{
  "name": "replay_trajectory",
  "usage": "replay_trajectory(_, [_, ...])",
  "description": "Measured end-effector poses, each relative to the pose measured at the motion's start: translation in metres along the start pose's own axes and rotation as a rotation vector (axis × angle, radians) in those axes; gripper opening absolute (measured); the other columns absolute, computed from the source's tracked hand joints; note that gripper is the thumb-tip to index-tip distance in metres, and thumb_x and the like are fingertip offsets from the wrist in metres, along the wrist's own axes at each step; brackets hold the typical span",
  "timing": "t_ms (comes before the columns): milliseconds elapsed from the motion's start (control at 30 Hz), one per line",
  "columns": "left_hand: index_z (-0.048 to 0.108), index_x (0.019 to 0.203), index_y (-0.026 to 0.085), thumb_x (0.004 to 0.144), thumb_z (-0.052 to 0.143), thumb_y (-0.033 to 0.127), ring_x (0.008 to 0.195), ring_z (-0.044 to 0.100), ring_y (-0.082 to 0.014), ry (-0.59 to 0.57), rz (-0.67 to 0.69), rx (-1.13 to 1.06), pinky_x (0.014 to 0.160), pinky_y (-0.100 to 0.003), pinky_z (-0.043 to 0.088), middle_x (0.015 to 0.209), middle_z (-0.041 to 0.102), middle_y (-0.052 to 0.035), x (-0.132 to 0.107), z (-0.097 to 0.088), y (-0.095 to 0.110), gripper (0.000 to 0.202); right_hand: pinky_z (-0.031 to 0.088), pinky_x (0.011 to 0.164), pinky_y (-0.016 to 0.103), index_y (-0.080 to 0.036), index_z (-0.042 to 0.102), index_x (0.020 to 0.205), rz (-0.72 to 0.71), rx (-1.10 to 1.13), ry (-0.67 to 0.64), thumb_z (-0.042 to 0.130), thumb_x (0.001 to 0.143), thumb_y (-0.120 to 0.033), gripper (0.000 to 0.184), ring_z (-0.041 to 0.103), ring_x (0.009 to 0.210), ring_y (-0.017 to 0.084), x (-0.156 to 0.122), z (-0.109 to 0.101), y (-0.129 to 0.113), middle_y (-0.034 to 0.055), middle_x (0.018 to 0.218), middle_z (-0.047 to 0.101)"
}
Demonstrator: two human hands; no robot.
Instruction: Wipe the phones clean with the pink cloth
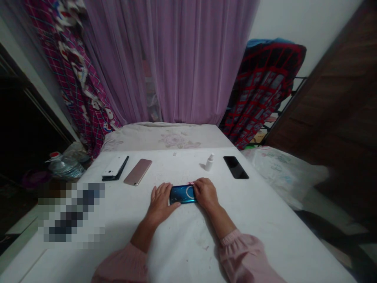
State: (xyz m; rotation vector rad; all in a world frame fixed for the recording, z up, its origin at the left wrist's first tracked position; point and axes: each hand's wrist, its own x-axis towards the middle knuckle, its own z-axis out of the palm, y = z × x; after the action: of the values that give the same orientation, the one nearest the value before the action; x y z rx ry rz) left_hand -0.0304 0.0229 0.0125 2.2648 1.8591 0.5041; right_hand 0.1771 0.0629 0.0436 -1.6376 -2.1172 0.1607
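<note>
We find the blue smartphone (180, 195) between both hands, over the white-covered surface (182, 243). The left hand (160, 202) grips its left end, thumb along the near edge. The right hand (206, 193) bends over its right end, something pink (191, 183) at the fingertips; we cannot tell how tightly it closes. Beyond, we note a white spray bottle (209, 163) near a black smartphone (236, 168).

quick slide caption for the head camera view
Left hand and right hand at either end of a blue phone, with a white bottle and a black phone farther back.
</note>
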Motion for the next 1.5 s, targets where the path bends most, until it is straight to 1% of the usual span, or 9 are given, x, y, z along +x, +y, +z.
replay_trajectory(167, [0.043, 0.138, 0.018, 0.082, 0.062, 0.041, 0.138, 0.037, -0.0299, -0.003, -0.009, 0.007, 0.115, -0.056, 0.017, 0.145, 0.048, -0.0135, -0.001, -0.001, 0.002, 0.063, 0.037, 0.08, 0.03, -0.024, 0.075, 0.093, -0.077, -0.026, -0.07, 0.053, 0.092, -0.024, 0.022, 0.057, 0.094, 0.02, 0.005, 0.01, -0.035, 0.0057, 0.096, 0.07])
replay_trajectory(267, [0.043, 0.138, 0.016, 0.082, 0.063, 0.041, 0.139, 0.036, -0.03, -0.015, -0.016, 0.017, 0.116, -0.055, 0.017, 0.145, 0.047, -0.0146, 0.0, -0.002, 0.003, 0.065, 0.035, 0.077, 0.032, -0.025, 0.074, 0.096, -0.092, -0.03, -0.09, 0.053, 0.093, -0.025, 0.022, 0.057, 0.095, 0.02, 0.006, 0.013, -0.044, 0.0048, 0.098, 0.07])
replay_trajectory(567, [0.043, 0.138, 0.019, 0.083, 0.059, 0.043, 0.138, 0.038, -0.0298, 0.02, 0.008, 0.028, 0.115, -0.055, 0.017, 0.144, 0.049, -0.0135, -0.001, 0.002, -0.002, 0.062, 0.03, 0.08, 0.034, -0.022, 0.073, 0.091, 0.108, -0.074, 0.019, 0.053, 0.093, -0.025, 0.02, 0.057, 0.097, 0.022, -0.003, -0.002, -0.003, 0.0069, 0.098, 0.071])
replay_trajectory(767, [0.042, 0.139, 0.019, 0.083, 0.059, 0.043, 0.137, 0.038, -0.0301, 0.023, 0.005, 0.052, 0.115, -0.055, 0.018, 0.144, 0.049, -0.0139, -0.001, 0.005, -0.003, 0.063, 0.029, 0.081, 0.034, -0.024, 0.073, 0.093, -0.031, -0.033, -0.032, 0.051, 0.094, -0.025, 0.022, 0.057, 0.096, 0.02, 0.0, 0.013, -0.034, 0.0064, 0.099, 0.07])
replay_trajectory(867, [0.042, 0.139, 0.02, 0.082, 0.059, 0.043, 0.137, 0.04, -0.0302, 0.041, 0.014, 0.058, 0.115, -0.055, 0.019, 0.143, 0.05, -0.0138, -0.002, 0.007, -0.004, 0.063, 0.028, 0.082, 0.034, -0.025, 0.072, 0.094, -0.039, -0.019, -0.037, 0.051, 0.094, -0.024, 0.021, 0.057, 0.096, 0.02, 0.001, 0.014, -0.036, 0.0051, 0.098, 0.07])
replay_trajectory(1067, [0.042, 0.139, 0.017, 0.083, 0.058, 0.04, 0.137, 0.039, -0.0308, 0.059, 0.022, 0.05, 0.116, -0.055, 0.018, 0.143, 0.05, -0.0148, -0.003, 0.007, -0.003, 0.062, 0.028, 0.083, 0.036, -0.023, 0.072, 0.091, 0.158, -0.084, 0.062, 0.052, 0.095, -0.024, 0.021, 0.057, 0.097, 0.022, -0.006, -0.002, 0.007, 0.0053, 0.097, 0.072])
replay_trajectory(1133, [0.043, 0.139, 0.015, 0.084, 0.057, 0.04, 0.137, 0.039, -0.0312, 0.055, 0.021, 0.05, 0.116, -0.055, 0.018, 0.143, 0.05, -0.0157, -0.003, 0.007, -0.003, 0.062, 0.028, 0.084, 0.036, -0.023, 0.072, 0.092, 0.188, -0.092, 0.081, 0.053, 0.094, -0.021, 0.02, 0.057, 0.098, 0.022, -0.009, -0.004, 0.012, 0.005, 0.098, 0.072])
replay_trajectory(1333, [0.043, 0.137, 0.013, 0.084, 0.058, 0.04, 0.134, 0.043, -0.0322, 0.136, 0.065, 0.069, 0.114, -0.056, 0.022, 0.14, 0.053, -0.0166, -0.005, 0.013, -0.004, 0.062, 0.032, 0.083, 0.033, -0.024, 0.072, 0.1, 0.025, 0.015, 0.097, 0.055, 0.091, -0.017, 0.021, 0.057, 0.097, 0.02, -0.017, 0.013, -0.007, 0.0052, 0.1, 0.07])
replay_trajectory(1500, [0.043, 0.137, 0.011, 0.085, 0.056, 0.043, 0.131, 0.047, -0.0337, 0.21, 0.139, 0.089, 0.112, -0.057, 0.025, 0.138, 0.055, -0.0185, -0.007, 0.02, -0.012, 0.062, 0.034, 0.084, 0.034, -0.022, 0.071, 0.101, -0.086, 0.08, 0.176, 0.054, 0.088, -0.014, 0.023, 0.057, 0.096, 0.021, -0.025, 0.013, 0.01, 0.0059, 0.1, 0.07])
